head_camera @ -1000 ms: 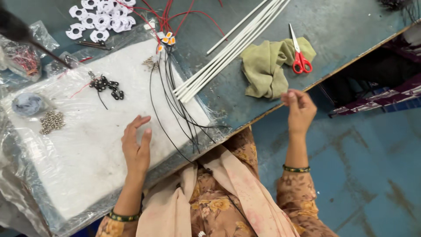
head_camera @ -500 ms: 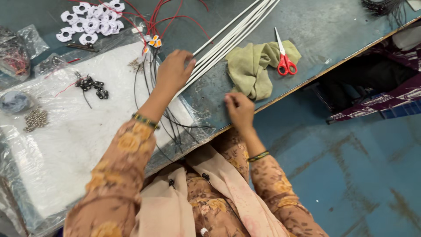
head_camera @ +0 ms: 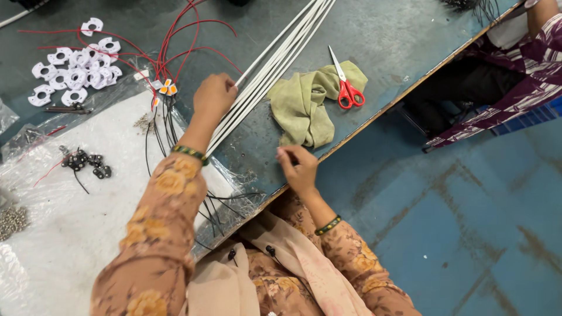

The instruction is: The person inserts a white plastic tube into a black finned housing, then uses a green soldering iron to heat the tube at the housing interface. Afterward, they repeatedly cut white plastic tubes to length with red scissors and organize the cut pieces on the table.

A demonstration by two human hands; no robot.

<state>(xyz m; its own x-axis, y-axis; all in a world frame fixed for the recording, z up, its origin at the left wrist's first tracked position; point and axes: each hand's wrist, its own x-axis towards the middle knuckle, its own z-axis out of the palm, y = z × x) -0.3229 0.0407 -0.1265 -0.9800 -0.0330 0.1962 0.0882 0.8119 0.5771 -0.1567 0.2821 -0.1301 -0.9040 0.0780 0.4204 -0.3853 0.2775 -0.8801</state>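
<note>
The left hand (head_camera: 214, 95) was curled loosely on the bundle of long thin white rods (head_camera: 266, 69) lying just left of the crumpled olive cloth (head_camera: 304, 105), none yet drawn clear, while the right hand (head_camera: 297, 167), fingers pinched on nothing visible, rested below that cloth.

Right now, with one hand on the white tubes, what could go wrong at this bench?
The left hand grips the long white tubes; pulling one might drag its neighbours. The black wires lie beside them and hang over the bench edge, so they could snag. The red scissors rest on the green cloth near that edge.
</note>
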